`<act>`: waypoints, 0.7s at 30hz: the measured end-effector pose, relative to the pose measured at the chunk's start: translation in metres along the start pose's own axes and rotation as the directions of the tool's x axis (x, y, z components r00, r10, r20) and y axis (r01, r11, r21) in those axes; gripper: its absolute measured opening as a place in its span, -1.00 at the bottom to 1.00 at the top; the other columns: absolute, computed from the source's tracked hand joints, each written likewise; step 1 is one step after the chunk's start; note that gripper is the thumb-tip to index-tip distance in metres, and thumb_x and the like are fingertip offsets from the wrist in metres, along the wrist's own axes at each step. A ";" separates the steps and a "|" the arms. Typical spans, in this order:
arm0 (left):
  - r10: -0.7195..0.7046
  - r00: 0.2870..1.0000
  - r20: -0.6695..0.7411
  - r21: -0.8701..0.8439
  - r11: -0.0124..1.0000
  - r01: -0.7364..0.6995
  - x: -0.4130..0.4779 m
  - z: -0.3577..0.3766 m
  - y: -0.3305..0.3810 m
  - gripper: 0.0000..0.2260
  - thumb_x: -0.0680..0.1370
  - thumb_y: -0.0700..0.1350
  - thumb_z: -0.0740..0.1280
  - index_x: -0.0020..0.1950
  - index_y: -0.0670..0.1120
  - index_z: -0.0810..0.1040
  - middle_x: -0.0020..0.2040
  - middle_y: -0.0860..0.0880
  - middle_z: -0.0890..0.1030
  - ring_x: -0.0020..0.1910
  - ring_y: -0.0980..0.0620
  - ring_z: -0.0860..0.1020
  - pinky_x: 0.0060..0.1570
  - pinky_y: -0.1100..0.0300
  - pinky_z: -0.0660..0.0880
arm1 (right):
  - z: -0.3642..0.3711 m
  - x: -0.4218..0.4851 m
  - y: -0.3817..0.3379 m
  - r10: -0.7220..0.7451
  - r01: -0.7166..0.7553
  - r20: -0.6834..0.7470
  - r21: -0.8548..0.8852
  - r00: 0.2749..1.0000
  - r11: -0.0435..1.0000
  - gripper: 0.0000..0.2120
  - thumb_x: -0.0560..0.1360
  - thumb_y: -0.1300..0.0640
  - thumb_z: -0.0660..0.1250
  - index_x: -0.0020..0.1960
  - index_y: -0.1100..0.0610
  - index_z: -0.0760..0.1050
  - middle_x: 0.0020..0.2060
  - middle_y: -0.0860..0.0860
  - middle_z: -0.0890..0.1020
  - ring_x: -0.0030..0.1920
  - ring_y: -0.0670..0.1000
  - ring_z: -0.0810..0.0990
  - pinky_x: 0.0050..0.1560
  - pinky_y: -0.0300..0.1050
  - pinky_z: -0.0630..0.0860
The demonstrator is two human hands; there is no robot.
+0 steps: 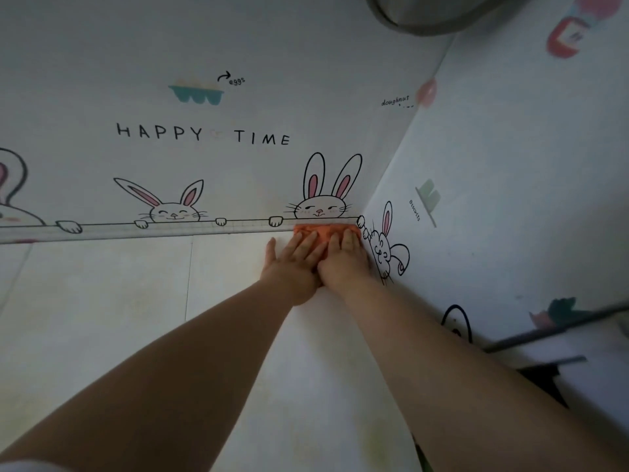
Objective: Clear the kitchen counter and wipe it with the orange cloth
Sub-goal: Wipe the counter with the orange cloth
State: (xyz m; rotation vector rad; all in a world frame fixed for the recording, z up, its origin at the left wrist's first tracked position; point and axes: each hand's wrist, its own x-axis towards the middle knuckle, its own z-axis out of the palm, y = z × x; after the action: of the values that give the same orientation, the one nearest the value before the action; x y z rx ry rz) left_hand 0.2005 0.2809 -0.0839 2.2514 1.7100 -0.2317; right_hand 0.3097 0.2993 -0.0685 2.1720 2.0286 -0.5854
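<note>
Two bare forearms reached forward over the pale counter [238, 335]; the left hand [292, 264] lay flat, fingers spread, its fingertips on the near edge of the orange cloth [323, 233]; the right hand [343, 257] lay open beside it, touching it, palm down on the cloth; neither hand gripped anything, both pressed flat; the cloth sat in the far right corner of the counter, against the back wall [204, 46] and just beside the side wall [510, 199]; beyond it, rabbit drawings [320, 199] peeped over a line, under the words HAPPY TIME [204, 134].
</note>
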 end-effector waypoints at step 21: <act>-0.158 0.987 0.029 0.051 0.986 0.157 -0.055 0.001 -0.057 -0.42 0.57 0.24 -0.14 0.52 0.07 -0.23 0.56 0.07 -0.22 0.52 0.05 -0.22 0.41 -0.24 -0.29 | 0.021 -0.018 -0.048 -0.272 0.285 0.121 -0.099 0.955 0.953 -0.37 0.59 0.04 0.13 0.57 -0.05 -0.10 0.55 0.08 -0.21 0.54 0.10 -0.24 0.51 0.07 -0.19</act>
State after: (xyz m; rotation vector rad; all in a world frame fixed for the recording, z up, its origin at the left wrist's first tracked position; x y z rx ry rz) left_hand 0.1311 0.2446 -0.0762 2.1345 1.8862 -0.3472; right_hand 0.2579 0.2800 -0.0726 1.7647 2.2669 -0.5827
